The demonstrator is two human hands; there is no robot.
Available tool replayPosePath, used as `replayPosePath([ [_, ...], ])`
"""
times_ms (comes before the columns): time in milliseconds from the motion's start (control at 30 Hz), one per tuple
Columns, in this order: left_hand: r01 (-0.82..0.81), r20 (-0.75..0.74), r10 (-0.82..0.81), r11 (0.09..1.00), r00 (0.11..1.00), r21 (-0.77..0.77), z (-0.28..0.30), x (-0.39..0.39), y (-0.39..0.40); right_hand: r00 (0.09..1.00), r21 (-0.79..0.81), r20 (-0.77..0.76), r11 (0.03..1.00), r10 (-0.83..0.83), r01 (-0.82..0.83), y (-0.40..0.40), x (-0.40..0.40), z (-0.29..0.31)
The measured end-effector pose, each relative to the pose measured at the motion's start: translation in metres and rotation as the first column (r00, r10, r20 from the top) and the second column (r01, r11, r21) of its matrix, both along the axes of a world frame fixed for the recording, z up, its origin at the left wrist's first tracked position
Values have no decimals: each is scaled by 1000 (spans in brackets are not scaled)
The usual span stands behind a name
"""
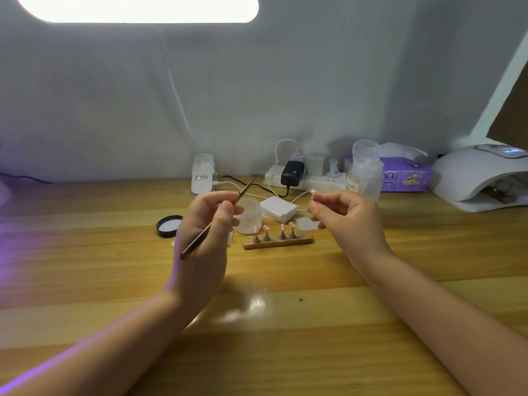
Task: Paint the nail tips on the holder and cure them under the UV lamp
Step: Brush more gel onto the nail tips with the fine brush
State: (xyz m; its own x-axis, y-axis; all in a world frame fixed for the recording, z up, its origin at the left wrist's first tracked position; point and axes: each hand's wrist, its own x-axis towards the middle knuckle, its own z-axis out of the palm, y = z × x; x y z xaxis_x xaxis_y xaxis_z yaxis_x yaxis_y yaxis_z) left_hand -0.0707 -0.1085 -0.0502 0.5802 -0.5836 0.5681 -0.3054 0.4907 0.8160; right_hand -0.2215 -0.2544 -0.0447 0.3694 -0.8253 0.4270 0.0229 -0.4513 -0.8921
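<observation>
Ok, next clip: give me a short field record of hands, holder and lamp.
left hand: grips a nail brush, raised above the table
right hand: fingers pinch one stand with a pink nail tip
holder: wooden strip on the table, four stands with pink tips on it
UV lamp: far right, display lit
jar: open, its lid lies to its left

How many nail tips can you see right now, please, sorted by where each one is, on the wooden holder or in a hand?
On the wooden holder: 4 nail tips on stands; the leftmost is blurred
Held up by the right hand: 1 nail tip
In the left hand: 0, it holds the brush
Total: 5
</observation>
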Motion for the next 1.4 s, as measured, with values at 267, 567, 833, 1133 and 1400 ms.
replayPosePath([
  [267,-31,28,26,979,999,201,-12,5,-1,944,-38,-328,999,-33,22,-12,-1,-14],
  [567,25,18,-31,967,999,253,-18,2,-2,873,-151,-476,988,-102,33,-16,2,-27],
  [833,77,5,-81,959,997,274,-20,5,-5,802,-302,-552,951,-230,65,-14,-1,-24],
  [1133,153,-99,-133,961,986,231,-19,4,-8,744,-525,-596,847,-301,-78,17,8,-22],
  [1400,221,-41,-218,946,975,235,-20,-6,-6,737,-481,-638,862,-222,-157,21,15,-28],
])
